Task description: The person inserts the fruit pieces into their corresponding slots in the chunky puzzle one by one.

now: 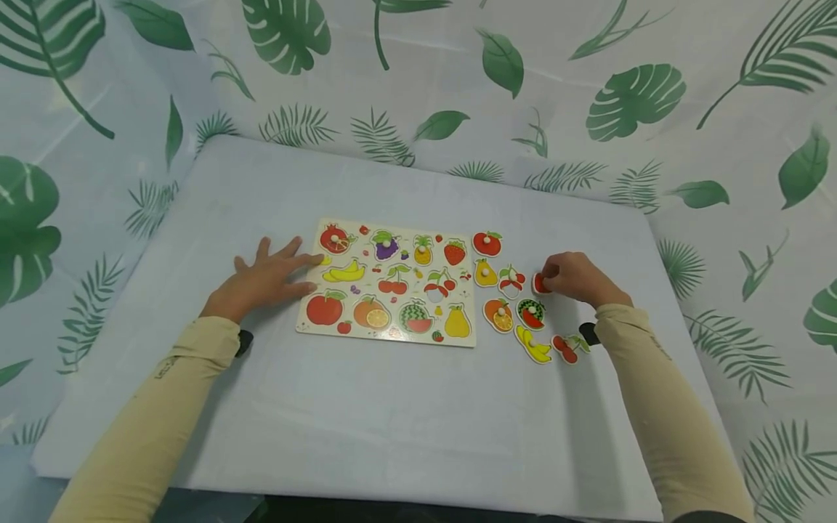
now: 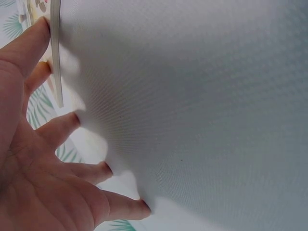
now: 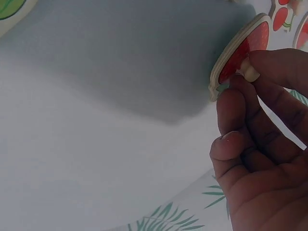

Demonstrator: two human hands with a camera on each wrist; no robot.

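A wooden fruit puzzle board [image 1: 408, 334] lies flat on the table. My left hand [image 1: 264, 282] is spread at its left edge; the thumb and index finger touch the edge, and the other fingertips rest on the tabletop in the left wrist view. My right hand [image 1: 582, 277] pinches the pale knob of a red strawberry piece [image 3: 248, 45], which is tilted in the right wrist view. Around it are loose knobbed pieces: an apple [image 1: 487, 243], a pear [image 1: 486, 273], an orange [image 1: 499, 316], a watermelon [image 1: 531, 314], bananas [image 1: 533, 344] and cherries [image 1: 571, 348].
Another loose red-and-white piece with cherries [image 1: 511, 281] lies between the pear and the right hand. Knobs show on the board's pomegranate [image 1: 334, 238], grapes [image 1: 385, 245] and pineapple [image 1: 422, 250]. A white cloth covers the table [image 1: 392, 421]; a leaf-patterned curtain [image 1: 418, 87] hangs behind.
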